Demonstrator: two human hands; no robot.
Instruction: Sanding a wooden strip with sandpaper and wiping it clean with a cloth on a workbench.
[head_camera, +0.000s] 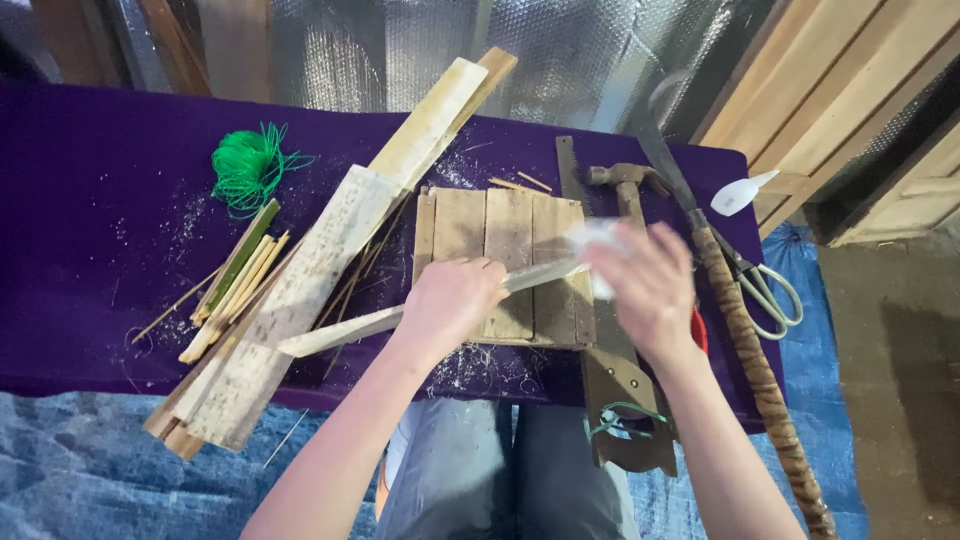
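Hands meet over the small slatted wooden board (505, 262) at the purple-draped counter's (90, 180) front edge. Left hand (450, 303) clasps a pale split bamboo strip (340, 332) lying across the board; right hand (648, 285), blurred, pinches something pale at the strip's end, just beside the wooden-handled hammer (627, 187).

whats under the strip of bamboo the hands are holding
A small board of wooden planks lies under the bamboo strip, on the purple cloth. The left hand covers the part of the board beneath it.
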